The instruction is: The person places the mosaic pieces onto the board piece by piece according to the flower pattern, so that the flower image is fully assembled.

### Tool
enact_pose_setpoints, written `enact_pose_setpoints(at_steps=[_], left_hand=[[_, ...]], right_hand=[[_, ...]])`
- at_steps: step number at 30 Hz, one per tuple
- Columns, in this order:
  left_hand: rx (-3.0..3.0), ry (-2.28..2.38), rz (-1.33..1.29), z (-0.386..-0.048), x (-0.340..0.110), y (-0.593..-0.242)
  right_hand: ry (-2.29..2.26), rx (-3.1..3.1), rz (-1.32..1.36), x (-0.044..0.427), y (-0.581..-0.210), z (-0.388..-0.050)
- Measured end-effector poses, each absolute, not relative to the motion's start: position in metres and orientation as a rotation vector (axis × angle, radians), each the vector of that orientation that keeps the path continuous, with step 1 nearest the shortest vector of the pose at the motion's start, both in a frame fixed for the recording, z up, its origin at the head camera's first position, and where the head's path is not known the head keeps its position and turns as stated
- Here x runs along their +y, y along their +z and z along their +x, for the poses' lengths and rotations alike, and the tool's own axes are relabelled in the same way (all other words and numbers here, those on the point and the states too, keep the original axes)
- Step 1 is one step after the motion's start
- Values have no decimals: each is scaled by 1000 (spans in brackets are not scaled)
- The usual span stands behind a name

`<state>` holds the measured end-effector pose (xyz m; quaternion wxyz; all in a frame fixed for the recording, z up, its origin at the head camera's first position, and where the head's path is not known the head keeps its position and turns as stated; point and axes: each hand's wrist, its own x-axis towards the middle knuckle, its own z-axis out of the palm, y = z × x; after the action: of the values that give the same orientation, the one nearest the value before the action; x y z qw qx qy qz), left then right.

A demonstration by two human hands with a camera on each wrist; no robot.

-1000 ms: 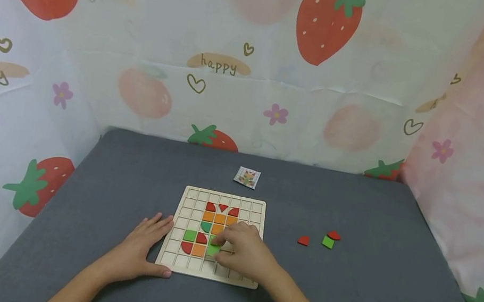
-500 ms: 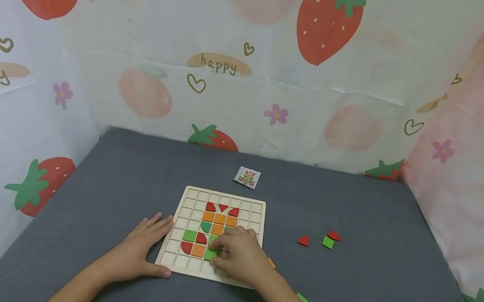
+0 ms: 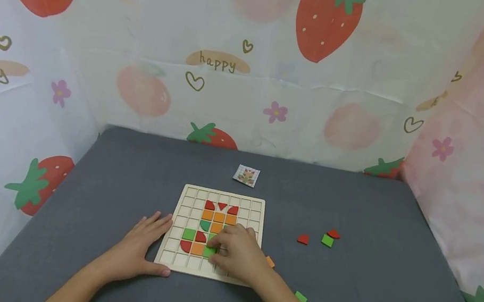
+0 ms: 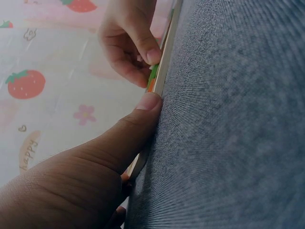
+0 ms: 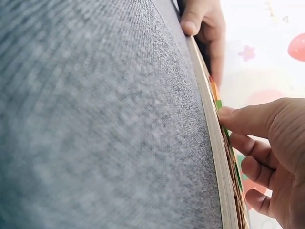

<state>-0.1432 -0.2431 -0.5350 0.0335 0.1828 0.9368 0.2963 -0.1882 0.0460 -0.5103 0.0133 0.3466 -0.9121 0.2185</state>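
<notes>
A wooden grid board [image 3: 166,262] lies on the table with red, orange and green tiles in its cells. My left hand [image 3: 134,248] rests along its left edge, fingers extended and thumb [image 4: 145,106] against the near left corner. My right hand [image 3: 240,253] is over the board's right half, pinching a green square tile [image 3: 208,252] in a lower row between thumb and finger. In the right wrist view, the thumb [image 5: 233,117] touches this tile's edge and the other fingers are bent. The right hand covers several cells.
A small pattern card [image 3: 246,175] lies behind the board. To the right are a red piece [image 3: 302,239], another red piece [image 3: 334,233] and a green square [image 3: 327,240]. An orange piece [image 3: 270,262] and another green square [image 3: 301,297] lie by the right forearm.
My right hand has shifted slightly left and toward me, its fingers closing in around the lower green tile. The orange and green pieces beside the forearm have come into view. The left hand stays put.
</notes>
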Motion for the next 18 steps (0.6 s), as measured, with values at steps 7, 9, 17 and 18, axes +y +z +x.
enact_pose_setpoints(at_steps=[7,9,17,18], left_hand=[[2888,916,573,-142,-243,-535],[2889,919,574,-142,-243,-535],[2903,887,569,-144,-244,-539],[2903,889,570,-144,-244,-539]], right_hand=[[650,-2853,1073,46,-510,-188],[627,-2853,1072,46,-510,-187],[648,-2843,1057,46,-508,-185],[653,-2843,1054,46,-508,-185]])
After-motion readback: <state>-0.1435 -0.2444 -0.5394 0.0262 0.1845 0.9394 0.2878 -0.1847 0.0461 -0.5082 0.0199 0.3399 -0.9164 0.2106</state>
